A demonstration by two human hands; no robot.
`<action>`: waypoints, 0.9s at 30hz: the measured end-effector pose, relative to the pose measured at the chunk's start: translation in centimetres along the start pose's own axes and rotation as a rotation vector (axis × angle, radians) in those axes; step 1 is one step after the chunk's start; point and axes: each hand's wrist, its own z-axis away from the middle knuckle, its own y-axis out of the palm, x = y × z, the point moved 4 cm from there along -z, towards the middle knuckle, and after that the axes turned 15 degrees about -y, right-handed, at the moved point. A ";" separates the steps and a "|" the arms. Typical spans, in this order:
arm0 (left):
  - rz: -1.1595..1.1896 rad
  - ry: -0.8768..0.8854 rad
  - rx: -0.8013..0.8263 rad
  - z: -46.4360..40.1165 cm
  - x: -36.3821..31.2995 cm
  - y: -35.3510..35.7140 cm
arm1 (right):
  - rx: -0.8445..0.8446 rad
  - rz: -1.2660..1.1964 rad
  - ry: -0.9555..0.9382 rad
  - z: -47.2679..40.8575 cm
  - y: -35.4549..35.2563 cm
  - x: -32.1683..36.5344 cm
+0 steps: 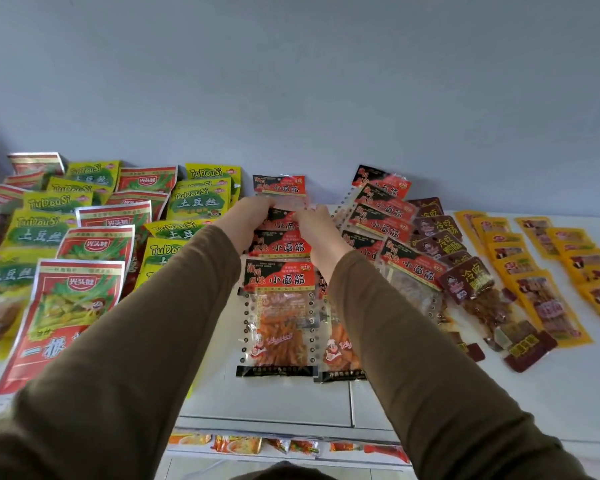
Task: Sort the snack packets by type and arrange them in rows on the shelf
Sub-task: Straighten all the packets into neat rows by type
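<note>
plain pale blue-grey wall (291, 81) fills the top, and below the ledge, a lower tier (291, 460) carrying what look like more wrappers.

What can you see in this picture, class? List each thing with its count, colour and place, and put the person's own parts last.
Green-yellow packets: many, overlapping rows, shelf's left side.
Red-and-silver packets: several, in rows between the green-yellow ones, left.
Red-and-black packets with clear windows: many, in overlapping rows, centre to right of centre.
Dark maroon packets: one row, right of those.
Orange-yellow packets: two rows, far right.
Shelf: one, white, under all the packets.
Wall: pale blue-grey, behind.
Lower shelf packets: a few, orange and red, bottom edge.
Sleeves: two, olive-brown.
Left hand: grips the rearmost centre packet.
Right hand: grips the same packet.
</note>
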 end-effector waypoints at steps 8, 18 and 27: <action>0.094 0.127 0.044 -1.2 -0.9 -1.0 | -0.065 0.121 -0.164 -1.0 -1.3 0.3; 0.199 0.273 0.161 -0.5 -1.2 -0.9 | 0.041 0.058 -0.201 -2.6 -1.4 1.2; 0.208 0.169 0.039 -2.0 -0.4 -1.3 | 0.139 -0.110 -0.129 -3.2 -0.7 1.4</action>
